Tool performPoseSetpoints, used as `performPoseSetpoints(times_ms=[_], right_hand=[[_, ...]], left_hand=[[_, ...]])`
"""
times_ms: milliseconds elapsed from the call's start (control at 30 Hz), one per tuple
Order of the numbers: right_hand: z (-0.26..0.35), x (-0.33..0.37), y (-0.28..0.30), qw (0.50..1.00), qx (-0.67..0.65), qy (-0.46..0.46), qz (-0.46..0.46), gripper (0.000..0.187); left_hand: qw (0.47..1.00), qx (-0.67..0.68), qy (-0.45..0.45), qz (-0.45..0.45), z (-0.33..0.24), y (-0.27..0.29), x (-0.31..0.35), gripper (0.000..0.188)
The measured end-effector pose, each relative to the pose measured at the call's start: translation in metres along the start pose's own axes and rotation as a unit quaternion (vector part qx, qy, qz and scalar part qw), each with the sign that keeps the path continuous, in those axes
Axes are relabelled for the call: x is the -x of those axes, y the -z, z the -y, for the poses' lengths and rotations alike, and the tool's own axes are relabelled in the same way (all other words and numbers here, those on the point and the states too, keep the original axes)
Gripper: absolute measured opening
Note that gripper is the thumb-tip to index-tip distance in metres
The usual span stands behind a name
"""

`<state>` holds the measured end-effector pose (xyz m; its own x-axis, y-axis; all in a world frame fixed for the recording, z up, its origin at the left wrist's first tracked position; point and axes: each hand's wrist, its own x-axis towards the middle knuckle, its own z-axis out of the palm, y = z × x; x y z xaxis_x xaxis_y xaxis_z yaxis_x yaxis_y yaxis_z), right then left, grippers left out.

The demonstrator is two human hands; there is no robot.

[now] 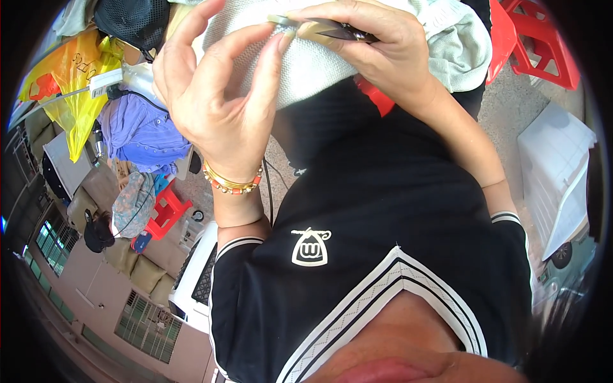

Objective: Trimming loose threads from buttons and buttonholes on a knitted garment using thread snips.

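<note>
At the left-hand grip, head view: left hand [223,96] closed in a pinch, thumb and forefinger grasping a small grey-green piece [282,27]; from my remote station I cannot tell what it is. Remaining left fingers raised, apart from it. Just to the right, right hand [393,54] clasped on a dark pointed tool [354,32], its tip end close beside the pinched piece; I cannot make out contact between them. Directly below both grips, I log a pale knit cloth [313,73] spread over the lap. Bracelets [233,182] circle the left wrist. Left of the grips: crumpled violet-blue garment [137,131]; farther out, yellow plastic bag [73,86]. Well to the right, beyond the right hand: red stool [549,45].
</note>
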<state>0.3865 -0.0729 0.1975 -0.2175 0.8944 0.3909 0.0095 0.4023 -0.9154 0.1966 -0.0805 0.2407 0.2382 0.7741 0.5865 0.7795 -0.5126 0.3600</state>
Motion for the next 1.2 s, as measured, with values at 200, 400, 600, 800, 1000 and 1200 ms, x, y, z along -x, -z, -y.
performPoseSetpoints(times_ms=[200,400,600,800,1000,1200], right_hand=[[-0.005,0.003,-0.005,1.0,-0.012,-0.016,-0.012,0.042],[-0.024,0.005,-0.015,0.995,0.043,0.052,-0.073,0.027],[-0.042,-0.015,-0.007,0.973,0.024,0.228,-0.028,0.025],[-0.035,-0.021,-0.011,0.978,-0.072,0.196,-0.02,0.021],[0.022,-0.008,0.007,0.997,0.057,-0.045,-0.002,0.041],[0.02,-0.01,0.003,0.995,0.102,-0.01,-0.006,0.041]], left_hand=[[0.998,-0.021,-0.051,0.018,0.005,0.001,-0.002,0.014],[0.992,0.125,0.008,0.032,0.008,-0.007,0.001,0.01],[0.973,0.221,0.044,0.05,0.014,0.001,-0.009,0.02],[0.961,0.245,0.05,0.12,0.028,-0.003,-0.002,0.036],[0.982,0.155,0.024,0.108,0.034,-0.004,0.004,0.032],[0.945,0.181,0.222,0.155,-0.002,0.009,-0.018,0.034]])
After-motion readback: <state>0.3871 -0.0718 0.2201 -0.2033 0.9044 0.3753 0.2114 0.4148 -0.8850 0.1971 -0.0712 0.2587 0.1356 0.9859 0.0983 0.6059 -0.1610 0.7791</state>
